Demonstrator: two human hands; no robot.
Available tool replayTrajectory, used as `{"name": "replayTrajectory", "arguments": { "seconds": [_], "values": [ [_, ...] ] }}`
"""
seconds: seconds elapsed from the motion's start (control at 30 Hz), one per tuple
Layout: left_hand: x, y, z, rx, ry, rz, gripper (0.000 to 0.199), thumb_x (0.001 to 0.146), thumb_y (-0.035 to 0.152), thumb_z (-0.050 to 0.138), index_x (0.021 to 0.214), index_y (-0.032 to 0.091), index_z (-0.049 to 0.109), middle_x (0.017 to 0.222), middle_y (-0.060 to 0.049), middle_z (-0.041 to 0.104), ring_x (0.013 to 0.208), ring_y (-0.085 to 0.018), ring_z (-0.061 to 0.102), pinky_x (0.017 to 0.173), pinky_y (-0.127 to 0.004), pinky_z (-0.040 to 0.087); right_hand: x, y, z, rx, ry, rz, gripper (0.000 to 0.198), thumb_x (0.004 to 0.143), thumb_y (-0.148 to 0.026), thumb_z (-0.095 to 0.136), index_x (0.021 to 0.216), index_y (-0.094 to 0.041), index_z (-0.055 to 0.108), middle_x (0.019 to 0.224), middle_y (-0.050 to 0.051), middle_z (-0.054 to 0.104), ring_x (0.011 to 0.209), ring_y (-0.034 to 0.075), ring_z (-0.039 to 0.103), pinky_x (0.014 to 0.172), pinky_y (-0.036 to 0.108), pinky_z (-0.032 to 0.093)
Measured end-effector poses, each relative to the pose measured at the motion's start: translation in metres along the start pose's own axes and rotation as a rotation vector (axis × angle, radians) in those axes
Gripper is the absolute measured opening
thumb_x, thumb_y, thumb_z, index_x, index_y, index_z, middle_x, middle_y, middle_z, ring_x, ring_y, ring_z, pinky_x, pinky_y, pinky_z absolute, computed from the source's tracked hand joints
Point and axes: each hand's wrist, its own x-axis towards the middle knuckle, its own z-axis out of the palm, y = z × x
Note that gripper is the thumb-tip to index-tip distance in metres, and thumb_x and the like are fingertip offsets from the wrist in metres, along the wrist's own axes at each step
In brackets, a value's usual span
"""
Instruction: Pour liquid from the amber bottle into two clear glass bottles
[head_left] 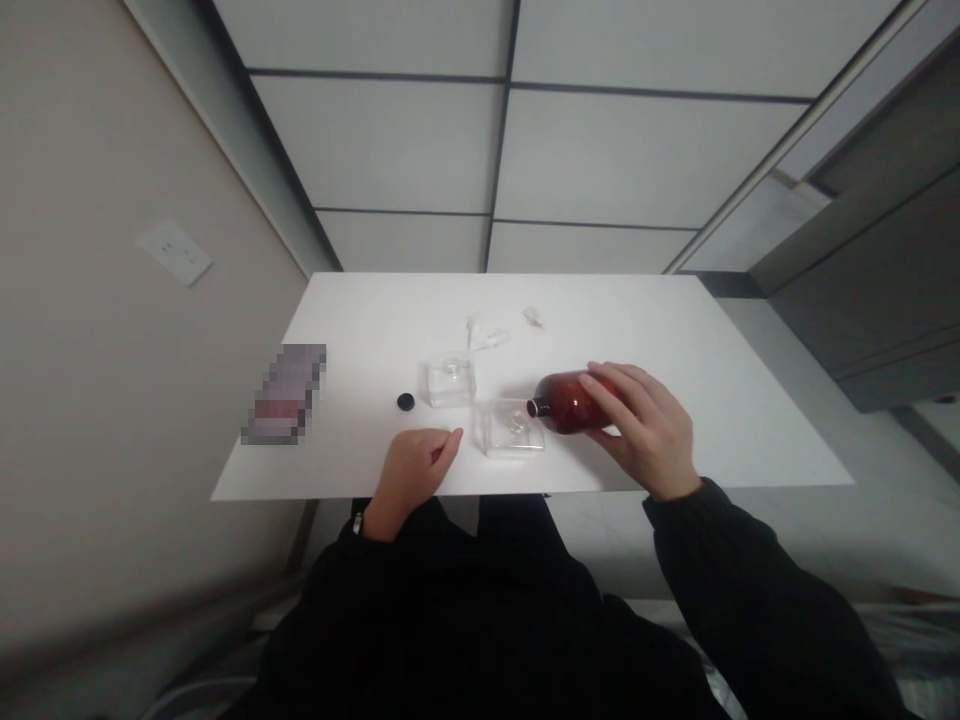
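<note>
My right hand point(643, 425) is wrapped round a reddish-brown bottle point(574, 402). Tipped onto its side, the bottle has its uncapped black neck pointing left, over a clear square container point(512, 430) with a round opening on top. Whether liquid runs from the neck I cannot tell. My left hand point(417, 465) rests near the table's front edge, left of that container, its fingers curled in and the thumb lying along them; nothing shows in it. Beyond it stands a second clear square container point(451, 382), and a round black cap point(406, 402) lies to its left.
The white table point(360, 320) carries two small pale or clear pieces at the back, one longish point(486, 335) and one smaller point(532, 317). A blurred-out rectangular object point(285, 395) lies at the left edge. White panels point(405, 130) rise behind the table; a wall is close on the left.
</note>
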Motion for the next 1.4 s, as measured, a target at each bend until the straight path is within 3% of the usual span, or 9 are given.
{"name": "replayTrajectory", "arguments": {
  "seconds": [0.2,0.4,1.07,1.4],
  "values": [
    [0.0,0.002,0.0,-0.007,-0.002,-0.002,0.05,0.103,0.038,0.043,0.059,0.022,0.027,0.051,0.003,0.034,0.05,-0.011,0.033,0.058,-0.033,0.02,0.002,0.001,-0.004,-0.052,-0.026,-0.051,0.091,0.093,-0.016,0.074,0.168,-0.036,0.027,0.151,0.01,0.061,0.129,0.033,0.064,0.104,0.055,0.059],
    [0.0,0.003,0.0,-0.024,-0.001,-0.005,0.049,0.103,0.038,0.043,0.059,0.022,0.025,0.051,0.003,0.031,0.05,-0.011,0.031,0.058,-0.034,0.019,0.003,0.003,-0.008,-0.045,-0.037,-0.045,0.09,0.094,-0.018,0.073,0.168,-0.04,0.027,0.153,0.007,0.06,0.13,0.033,0.064,0.106,0.056,0.058],
    [0.0,0.002,0.0,-0.028,-0.004,0.008,0.05,0.104,0.038,0.042,0.06,0.021,0.025,0.052,0.003,0.031,0.05,-0.011,0.032,0.059,-0.034,0.017,0.015,0.003,-0.017,-0.139,-0.017,-0.197,0.094,0.086,-0.011,0.081,0.167,-0.025,0.034,0.141,0.018,0.067,0.125,0.034,0.066,0.103,0.055,0.06],
    [0.0,0.002,0.0,-0.028,0.004,0.02,0.051,0.104,0.037,0.043,0.06,0.021,0.025,0.052,0.004,0.031,0.049,-0.01,0.031,0.059,-0.034,0.016,0.017,0.003,-0.018,-0.155,-0.023,-0.21,0.091,0.086,-0.01,0.08,0.165,-0.024,0.036,0.141,0.017,0.066,0.126,0.033,0.065,0.104,0.052,0.059]
  ]
}}
